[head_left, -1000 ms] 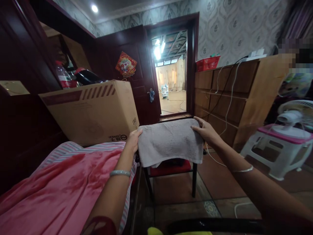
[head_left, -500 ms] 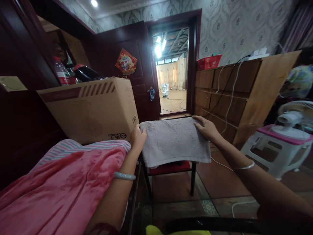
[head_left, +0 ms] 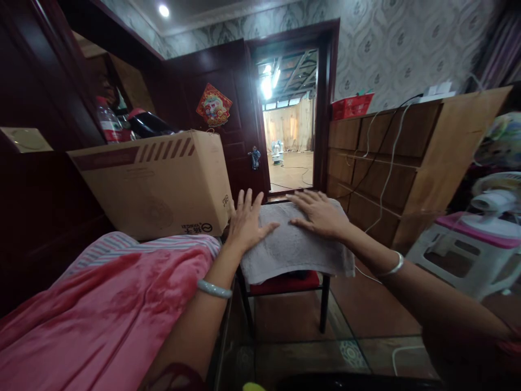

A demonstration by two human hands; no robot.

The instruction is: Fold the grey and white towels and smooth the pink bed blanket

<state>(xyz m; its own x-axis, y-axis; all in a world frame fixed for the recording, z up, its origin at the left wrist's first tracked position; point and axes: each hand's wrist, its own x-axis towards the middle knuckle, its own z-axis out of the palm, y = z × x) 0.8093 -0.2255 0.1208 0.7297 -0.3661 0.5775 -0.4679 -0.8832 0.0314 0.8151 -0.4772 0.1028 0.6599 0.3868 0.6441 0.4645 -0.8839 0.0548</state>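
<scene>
A pale grey towel (head_left: pixel 299 252) lies spread over the back of a chair whose red seat (head_left: pixel 285 285) shows beneath it. My left hand (head_left: pixel 248 225) rests at the towel's left side, palm down, with its fingers spread. Over the towel's upper right part lies my right hand (head_left: pixel 319 214), flat, its fingers stretched out to the left. Neither hand grips the cloth. The hands hide parts of the towel's top edge.
On the left, a large cardboard box (head_left: pixel 163 184) stands behind a pink blanket (head_left: pixel 101 309). A wooden drawer cabinet (head_left: pixel 386 136) with hanging cables is at the right, near a white stool (head_left: pixel 451 260) bearing a fan (head_left: pixel 494 201). An open doorway lies ahead.
Both hands have let go of the towel's upper corners and moved inward onto its surface, fingers now spread. The towel stays over the chair back.
</scene>
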